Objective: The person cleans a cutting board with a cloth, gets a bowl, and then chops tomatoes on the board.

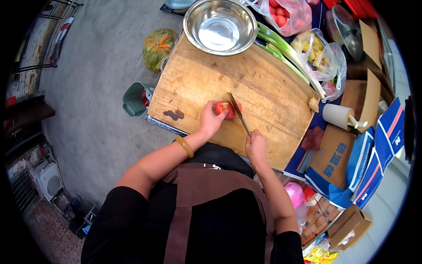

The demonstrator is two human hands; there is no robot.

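Note:
My left hand [212, 118] holds a red tomato [225, 109] on a large wooden cutting board [197, 76], with the thumb across its near side. A kitchen knife [241, 116] is gripped by its handle in my right hand [256, 145]. Its blade stands against the tomato's right side, and a bit of red tomato shows beyond the blade. How deep the blade sits in the tomato, I cannot tell. A dark wet patch [174, 114] marks the board to the left of my left hand.
A steel bowl [219, 29] stands at the board's far edge. Green onions [286, 52], a ginger piece [313, 104] and a paper roll [336, 116] line the right. Bagged tomatoes [282, 16] lie behind. A green bin [133, 100] stands left of the board; cardboard boxes [333, 148] are at the right.

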